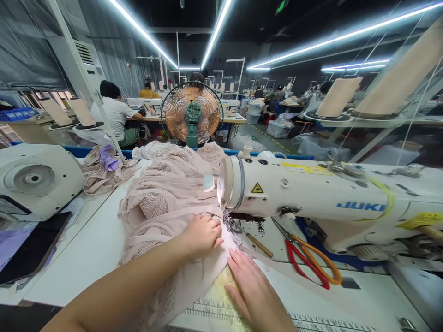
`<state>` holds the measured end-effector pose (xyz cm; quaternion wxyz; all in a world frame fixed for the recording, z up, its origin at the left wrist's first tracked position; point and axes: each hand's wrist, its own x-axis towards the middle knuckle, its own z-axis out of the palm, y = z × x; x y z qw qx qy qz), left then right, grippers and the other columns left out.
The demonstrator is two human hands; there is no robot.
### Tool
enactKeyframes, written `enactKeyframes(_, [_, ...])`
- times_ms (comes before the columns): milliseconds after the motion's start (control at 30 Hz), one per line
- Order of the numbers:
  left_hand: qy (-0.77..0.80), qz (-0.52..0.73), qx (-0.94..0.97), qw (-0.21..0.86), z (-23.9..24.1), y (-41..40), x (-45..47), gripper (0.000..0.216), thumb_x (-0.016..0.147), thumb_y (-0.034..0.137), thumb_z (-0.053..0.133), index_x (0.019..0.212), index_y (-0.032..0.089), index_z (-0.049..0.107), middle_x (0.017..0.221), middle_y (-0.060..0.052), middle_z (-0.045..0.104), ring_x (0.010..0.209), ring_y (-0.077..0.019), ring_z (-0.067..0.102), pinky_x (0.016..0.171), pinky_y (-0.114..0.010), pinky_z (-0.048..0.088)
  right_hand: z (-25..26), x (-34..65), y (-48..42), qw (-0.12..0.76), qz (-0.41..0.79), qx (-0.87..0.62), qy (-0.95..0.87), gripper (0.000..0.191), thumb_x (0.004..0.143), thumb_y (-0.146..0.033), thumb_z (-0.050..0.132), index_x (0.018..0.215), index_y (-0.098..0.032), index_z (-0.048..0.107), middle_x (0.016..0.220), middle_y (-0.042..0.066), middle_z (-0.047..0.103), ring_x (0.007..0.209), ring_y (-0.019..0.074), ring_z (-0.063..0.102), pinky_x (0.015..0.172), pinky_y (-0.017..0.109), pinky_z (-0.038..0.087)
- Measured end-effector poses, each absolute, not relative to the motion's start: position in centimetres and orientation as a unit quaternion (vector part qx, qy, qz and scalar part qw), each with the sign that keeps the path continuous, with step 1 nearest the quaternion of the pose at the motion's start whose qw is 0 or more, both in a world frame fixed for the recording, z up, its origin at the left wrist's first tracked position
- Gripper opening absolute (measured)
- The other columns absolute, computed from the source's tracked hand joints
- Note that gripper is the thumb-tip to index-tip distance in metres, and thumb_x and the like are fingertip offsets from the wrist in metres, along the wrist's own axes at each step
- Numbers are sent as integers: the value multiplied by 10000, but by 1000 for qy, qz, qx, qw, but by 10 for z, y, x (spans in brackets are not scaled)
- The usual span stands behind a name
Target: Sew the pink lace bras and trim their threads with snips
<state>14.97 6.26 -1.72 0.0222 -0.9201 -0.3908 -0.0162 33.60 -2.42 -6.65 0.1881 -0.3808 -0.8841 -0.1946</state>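
My left hand [202, 235] is closed on pale pink fabric [204, 272] just left of the sewing machine's needle area. Flat on the table, my right hand [252, 290] has its fingers stretched out, the tips touching the fabric's right edge in front of the presser foot [230, 226]. The white JUKI sewing machine [277, 184] reaches in from the right, its head above the cloth. A heap of pink lace garments [159, 203], apparently bras, lies left of the needle, and part of the cloth hangs under my left forearm. Measuring tape markings [214, 310] run along the table's front.
Red- and orange-handled scissors [311, 263] and a wooden-handled tool [259, 245] lie under the machine arm. Left are a dark phone [34, 249], another machine [38, 180] and scrap straps [104, 177]. A fan [192, 113], thread cones [339, 97] and a seated person [114, 113] are beyond.
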Motion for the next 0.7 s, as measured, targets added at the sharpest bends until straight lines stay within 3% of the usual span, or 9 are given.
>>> enactKeyframes(200, [-383, -8, -923, 19, -15, 64, 149, 259, 912, 381, 491, 969, 174, 636, 1059, -69, 667, 951, -242, 581, 781, -367, 413, -68, 338, -27, 199, -199, -371, -885, 377, 934, -265, 365, 1119, -57, 620, 1159, 163, 684, 1028, 276, 677, 776, 428, 615])
enactKeyframes(700, [-380, -8, -925, 8, -12, 69, 150, 276, 909, 384, 493, 999, 171, 643, 1104, -81, 655, 983, -257, 572, 788, -377, 443, -77, 340, -29, 215, -149, -381, -887, 382, 897, -267, 465, 1186, -46, 582, 1208, 190, 657, 1076, 310, 646, 827, 456, 575])
